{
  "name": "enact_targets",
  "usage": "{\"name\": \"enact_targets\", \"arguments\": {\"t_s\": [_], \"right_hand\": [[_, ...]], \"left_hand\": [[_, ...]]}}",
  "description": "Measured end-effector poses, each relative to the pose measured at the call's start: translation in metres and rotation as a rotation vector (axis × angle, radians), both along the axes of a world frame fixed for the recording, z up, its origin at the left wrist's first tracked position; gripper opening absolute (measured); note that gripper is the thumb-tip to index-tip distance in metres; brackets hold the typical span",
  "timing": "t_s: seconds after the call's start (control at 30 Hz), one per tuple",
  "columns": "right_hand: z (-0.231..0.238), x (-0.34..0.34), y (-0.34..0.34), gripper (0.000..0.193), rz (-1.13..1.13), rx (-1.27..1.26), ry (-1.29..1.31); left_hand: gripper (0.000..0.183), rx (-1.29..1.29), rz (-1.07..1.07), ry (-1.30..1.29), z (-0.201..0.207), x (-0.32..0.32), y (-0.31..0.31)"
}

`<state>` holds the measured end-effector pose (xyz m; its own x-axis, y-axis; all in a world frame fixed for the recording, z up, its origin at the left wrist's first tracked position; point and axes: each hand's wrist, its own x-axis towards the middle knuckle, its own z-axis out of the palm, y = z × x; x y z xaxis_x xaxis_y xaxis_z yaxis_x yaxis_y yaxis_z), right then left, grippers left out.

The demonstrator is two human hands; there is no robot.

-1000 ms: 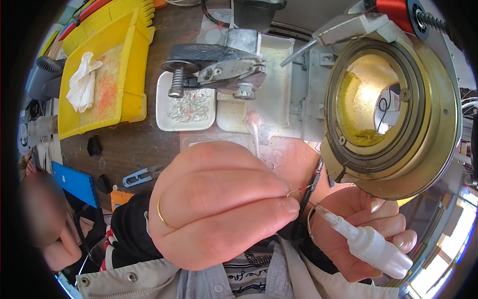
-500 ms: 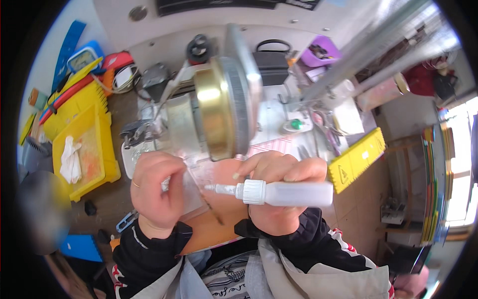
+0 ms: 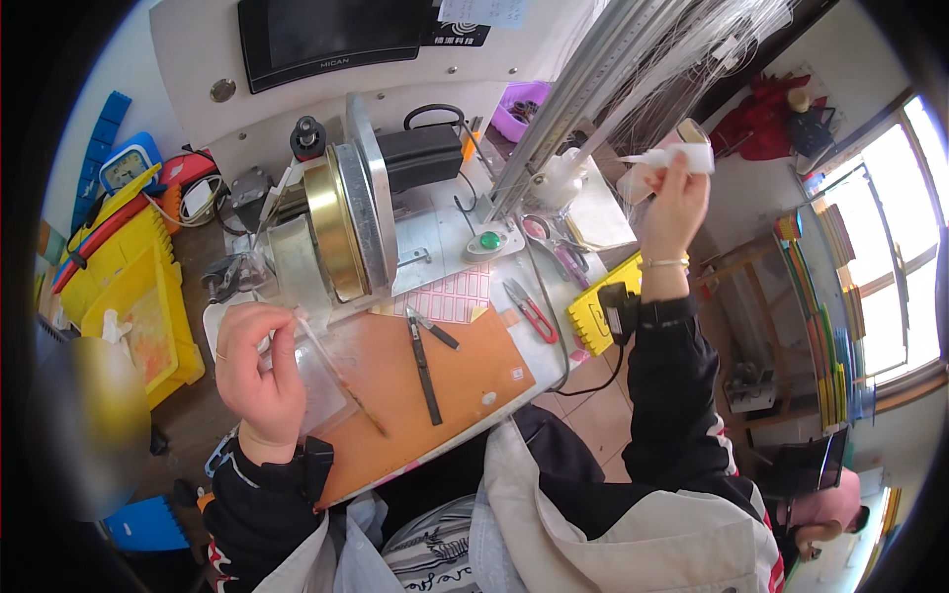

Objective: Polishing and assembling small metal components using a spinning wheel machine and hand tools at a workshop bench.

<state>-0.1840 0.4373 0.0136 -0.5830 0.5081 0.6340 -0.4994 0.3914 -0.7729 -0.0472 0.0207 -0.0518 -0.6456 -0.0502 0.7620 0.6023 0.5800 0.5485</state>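
My left hand (image 3: 262,371) is closed in a pinch at the left end of the orange mat (image 3: 460,371). From its fingertips a thin, pale strand (image 3: 341,374) slants down over the mat, with a brownish far end. My right hand (image 3: 677,203) is raised at the upper right, gripping a small white squeeze bottle (image 3: 695,158) whose thin nozzle points left; the fingers partly cover it. On the mat lie a slim black-handled tool (image 3: 425,376) and a shorter dark knife-like tool (image 3: 437,329). A clear film or bag (image 3: 326,390) rests beside my left hand.
A machine with a brass-coloured drum (image 3: 334,232) stands behind the mat. Red-handled pliers (image 3: 534,314), scissors (image 3: 559,247) and a green button (image 3: 489,240) are to the right. A metal column (image 3: 563,109) rises near my right hand. A yellow bin (image 3: 178,336) sits far left.
My right hand has carried the white bottle away from near my left hand, up and to the right. The view has shifted, uncovering the mat's tools. My left hand keeps its pinch.
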Motion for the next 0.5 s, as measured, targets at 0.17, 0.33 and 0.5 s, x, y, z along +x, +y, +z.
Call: {"name": "enact_targets", "arguments": {"t_s": [0.17,0.33,0.5], "right_hand": [[-0.024,-0.041,0.001,0.036,-0.095,0.301,-0.31],[-0.038,-0.014,-0.009,0.03,0.037,0.246,-0.526],[-0.064,0.1,-0.08,0.028,0.176,0.164,-0.502]], "left_hand": [[0.017,0.004,-0.006,0.01,0.002,0.0,0.001],[0.018,0.027,0.038,0.044,0.004,-0.003,0.003],[0.017,-0.036,0.092,-0.007,0.01,0.001,-0.005]]}}
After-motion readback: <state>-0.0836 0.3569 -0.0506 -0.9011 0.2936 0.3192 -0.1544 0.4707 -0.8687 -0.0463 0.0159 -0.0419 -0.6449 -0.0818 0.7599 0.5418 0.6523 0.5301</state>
